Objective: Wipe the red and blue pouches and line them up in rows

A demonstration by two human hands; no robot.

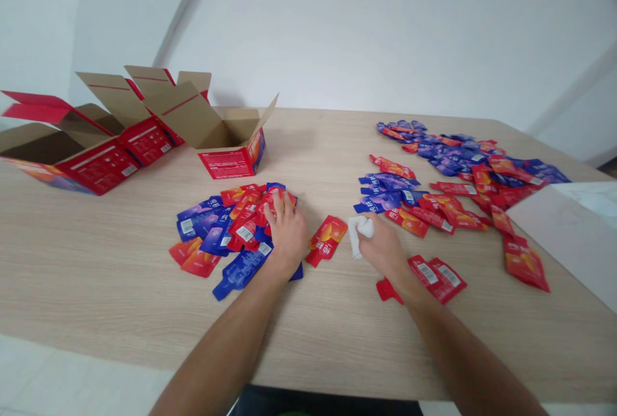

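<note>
One red sachet [328, 240] beside left hand [288, 234], long axis near-left to far-right.

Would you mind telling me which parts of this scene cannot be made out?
All in the head view:
The white item is mostly wrapped by the right hand; its kind is unclear.
The left hand covers part of the sachet pile, whose print is too small to read.
The white sheet is cut off by the right edge.

Barcode labels on red packets [436, 276], white print on red box [225, 163] too blurred to read
</note>
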